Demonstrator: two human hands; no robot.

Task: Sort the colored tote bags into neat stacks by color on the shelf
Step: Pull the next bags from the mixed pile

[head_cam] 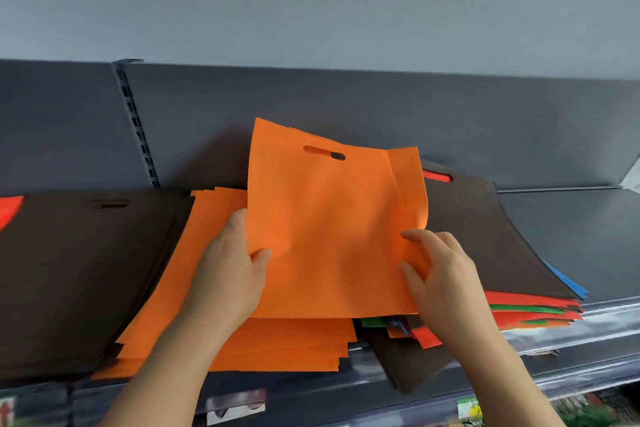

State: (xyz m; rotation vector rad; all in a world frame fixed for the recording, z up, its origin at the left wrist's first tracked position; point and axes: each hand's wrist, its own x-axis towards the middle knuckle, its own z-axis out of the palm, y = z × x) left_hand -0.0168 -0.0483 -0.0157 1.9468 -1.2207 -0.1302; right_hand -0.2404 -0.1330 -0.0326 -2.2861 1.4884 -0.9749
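Note:
An orange tote bag [332,218] with a slot handle is lifted off the shelf, its top edge tilted up toward the back panel. My left hand [232,267] grips its left edge, thumb on the front. My right hand [440,274] pinches its lower right part. Under it lies a stack of orange bags [207,253]. To the left is a stack of dark brown bags [79,274]. To the right sits a mixed pile [485,236] with a dark brown bag on top and red, green and blue edges showing below.
The grey shelf [571,229] is bare at the far right. A dark back panel [346,107] with a slotted upright [138,128] stands behind. A red bag corner [10,208] shows at far left. Price labels line the shelf front edge [588,357].

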